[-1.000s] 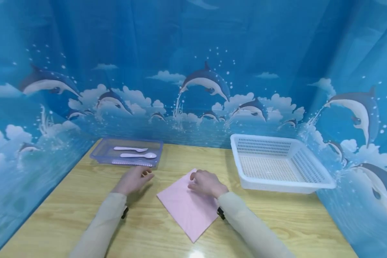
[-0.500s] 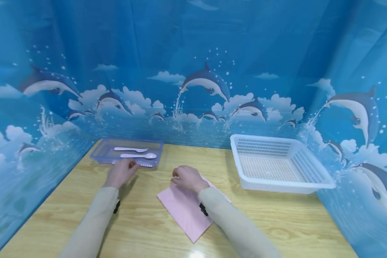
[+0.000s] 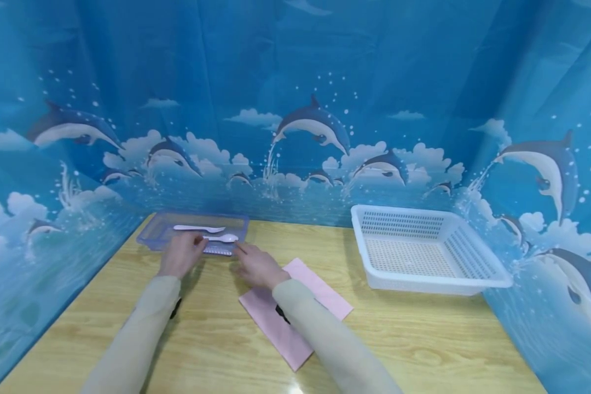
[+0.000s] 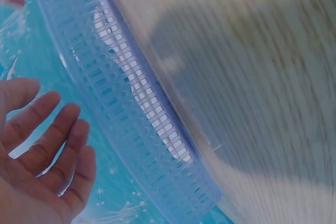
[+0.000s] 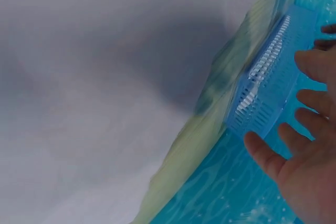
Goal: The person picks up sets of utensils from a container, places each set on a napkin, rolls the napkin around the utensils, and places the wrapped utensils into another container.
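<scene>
A purple see-through tray (image 3: 152,232) stands at the back left with a white fork (image 3: 197,227) and a white spoon (image 3: 226,238) lying in it. Through its slotted near wall a long white shape (image 4: 149,103) shows in the left wrist view. My left hand (image 3: 181,254) reaches over the tray's front rim, its fingertips by the spoon's handle, part of which it hides. Near the spoon's bowl end, my right hand (image 3: 258,265) has its fingertips at the front rim. Both wrist views show loosely bent, spread fingers with nothing between them.
A folded pink cloth (image 3: 325,293) lies mid-table, crossed by my right forearm. At the back right stands a white slotted basket (image 3: 433,282). A blue dolphin-print curtain (image 3: 295,65) hangs behind and along both sides of the wooden table (image 3: 423,339).
My right hand has moved left from over the pink cloth to the tray's front. My left hand has moved left and forward over the tray's rim. Fork and spoon have stayed in place.
</scene>
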`<state>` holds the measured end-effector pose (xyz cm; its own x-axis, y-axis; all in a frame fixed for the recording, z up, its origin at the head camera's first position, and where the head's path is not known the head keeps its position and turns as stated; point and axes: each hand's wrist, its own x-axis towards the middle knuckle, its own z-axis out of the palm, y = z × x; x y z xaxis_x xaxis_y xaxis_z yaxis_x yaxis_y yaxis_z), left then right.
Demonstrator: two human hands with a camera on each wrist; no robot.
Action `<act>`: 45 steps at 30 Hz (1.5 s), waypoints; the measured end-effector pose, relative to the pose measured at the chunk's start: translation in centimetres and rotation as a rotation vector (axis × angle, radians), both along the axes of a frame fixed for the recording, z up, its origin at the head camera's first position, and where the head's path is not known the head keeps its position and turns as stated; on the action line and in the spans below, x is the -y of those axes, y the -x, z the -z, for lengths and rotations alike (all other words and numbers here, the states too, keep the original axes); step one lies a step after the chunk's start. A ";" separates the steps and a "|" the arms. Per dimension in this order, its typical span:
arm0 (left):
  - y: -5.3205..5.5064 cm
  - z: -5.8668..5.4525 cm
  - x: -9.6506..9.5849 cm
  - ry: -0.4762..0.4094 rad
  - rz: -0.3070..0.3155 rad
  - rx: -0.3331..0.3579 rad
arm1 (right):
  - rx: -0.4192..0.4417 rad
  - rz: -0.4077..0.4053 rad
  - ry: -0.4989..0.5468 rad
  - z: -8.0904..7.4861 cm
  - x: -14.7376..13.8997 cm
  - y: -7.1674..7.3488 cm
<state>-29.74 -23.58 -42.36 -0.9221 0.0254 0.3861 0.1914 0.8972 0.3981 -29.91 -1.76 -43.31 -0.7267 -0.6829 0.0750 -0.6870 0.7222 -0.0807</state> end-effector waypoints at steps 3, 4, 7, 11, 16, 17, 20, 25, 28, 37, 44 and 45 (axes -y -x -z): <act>0.4 0.4 -0.1 0.037 0.018 -0.070 | -0.034 -0.013 -0.070 0.1 0.6 0.0; 0.6 0.5 -0.2 0.050 0.029 -0.087 | -0.036 -0.012 -0.093 0.1 0.7 0.0; 1.0 1.0 -0.3 0.083 0.055 -0.104 | -0.036 0.004 -0.145 0.2 1.1 0.1; 1.5 1.4 -0.4 0.124 0.066 -0.092 | -0.031 0.035 -0.192 0.4 1.5 0.3; 1.9 1.5 -0.2 0.149 0.076 -0.049 | -0.006 0.042 -0.213 0.1 1.7 0.4; 2.0 1.6 -0.1 0.154 0.077 -0.026 | -0.001 0.041 -0.215 0.0 1.7 0.4; 2.5 1.7 0.3 0.172 0.079 0.058 | 0.013 0.039 -0.221 -0.2 1.9 0.2; 3.3 1.9 1.0 0.197 0.087 0.182 | 0.041 0.047 -0.218 -0.4 2.0 0.1; 3.8 1.9 1.2 0.215 0.093 0.245 | 0.053 0.056 -0.222 -0.5 2.1 0.1; 4.4 1.7 1.5 0.249 0.121 0.314 | 0.073 0.060 -0.234 -0.4 2.3 0.1; 4.9 1.8 1.2 0.264 0.123 0.314 | 0.088 0.078 -0.207 -0.5 2.3 0.0; 5.0 1.8 1.2 0.269 0.121 0.308 | 0.087 0.079 -0.206 -0.5 2.3 0.0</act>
<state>-34.77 -24.74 -44.16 -0.9775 0.2029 0.0577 0.2106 0.9551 0.2083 -29.96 -4.03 -42.80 -0.7761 -0.6181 -0.1250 -0.6246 0.7807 0.0175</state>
